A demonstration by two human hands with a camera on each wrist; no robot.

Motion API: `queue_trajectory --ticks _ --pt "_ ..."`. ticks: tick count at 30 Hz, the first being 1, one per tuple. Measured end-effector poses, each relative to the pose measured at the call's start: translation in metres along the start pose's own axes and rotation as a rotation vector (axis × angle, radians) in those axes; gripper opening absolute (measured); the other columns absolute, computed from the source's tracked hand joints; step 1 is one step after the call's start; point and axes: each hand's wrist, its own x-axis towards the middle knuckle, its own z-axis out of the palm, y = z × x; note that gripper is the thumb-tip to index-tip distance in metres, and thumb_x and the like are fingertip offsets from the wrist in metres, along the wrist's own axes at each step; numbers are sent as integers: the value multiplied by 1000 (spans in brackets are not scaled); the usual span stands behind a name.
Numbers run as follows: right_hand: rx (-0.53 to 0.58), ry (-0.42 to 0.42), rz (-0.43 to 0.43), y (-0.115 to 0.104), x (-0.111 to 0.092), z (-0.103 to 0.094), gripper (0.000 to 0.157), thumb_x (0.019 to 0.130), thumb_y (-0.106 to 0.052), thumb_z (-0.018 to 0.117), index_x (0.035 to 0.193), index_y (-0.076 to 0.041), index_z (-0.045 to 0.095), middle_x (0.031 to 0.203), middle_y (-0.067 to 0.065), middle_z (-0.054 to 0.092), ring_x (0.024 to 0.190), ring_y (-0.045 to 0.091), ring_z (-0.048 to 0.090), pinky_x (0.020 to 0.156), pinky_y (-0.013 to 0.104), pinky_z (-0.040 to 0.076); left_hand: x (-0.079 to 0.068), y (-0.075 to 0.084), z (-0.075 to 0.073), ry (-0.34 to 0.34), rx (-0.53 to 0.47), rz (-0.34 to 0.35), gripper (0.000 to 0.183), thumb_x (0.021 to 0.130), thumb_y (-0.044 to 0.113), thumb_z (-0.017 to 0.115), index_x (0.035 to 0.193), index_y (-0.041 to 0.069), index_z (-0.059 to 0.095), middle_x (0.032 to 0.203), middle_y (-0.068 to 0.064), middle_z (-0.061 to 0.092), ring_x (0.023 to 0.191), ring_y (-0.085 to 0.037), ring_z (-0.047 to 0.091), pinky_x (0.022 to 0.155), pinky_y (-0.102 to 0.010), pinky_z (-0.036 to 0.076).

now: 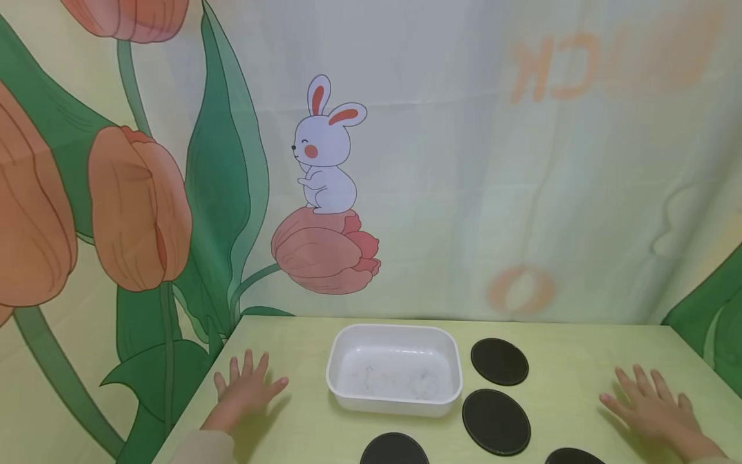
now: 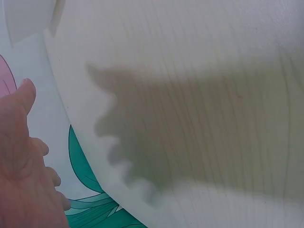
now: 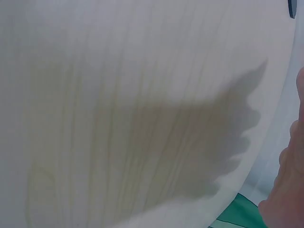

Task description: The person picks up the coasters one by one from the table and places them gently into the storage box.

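Fingers spread, my left hand [image 1: 246, 389] hovers over the left side of the table and holds nothing; its shadow falls on the wood in the left wrist view. On the far right, my right hand [image 1: 654, 407] is also spread and empty, with a shadow beneath it. Between them sits a white rectangular tub [image 1: 400, 407]; small clear or whitish bits, too indistinct to identify, lie on its bottom. Flat black discs lie to its right, one farther back [image 1: 500, 361] and one nearer [image 1: 496, 422]. Another black disc [image 1: 395, 451] lies in front of the tub, partly cut off.
One more black disc [image 1: 574, 457] shows at the bottom edge, mostly out of frame. The pale wooden table [image 1: 290, 341] ends at a hanging cloth [image 1: 440, 193] printed with tulips and a white rabbit.
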Motion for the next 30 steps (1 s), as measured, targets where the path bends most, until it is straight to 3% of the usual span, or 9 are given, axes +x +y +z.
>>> queue_trajectory --ticks 15,30 --pt "-3 -13 -23 -13 -4 -4 83 85 -60 34 140 -2 11 139 33 4 125 50 -15 81 76 -2 -2 5 -4 3 34 19 93 76 72 34 141 7 19 144 -28 0 127 -51 -8 91 -70 -10" --pt "-24 38 -133 -46 -14 -15 74 87 -53 39 143 -15 8 143 27 11 130 44 -11 81 74 9 -2 44 -8 47 49 120 83 80 65 39 140 10 23 145 -24 5 130 -47 -4 94 -69 -5"
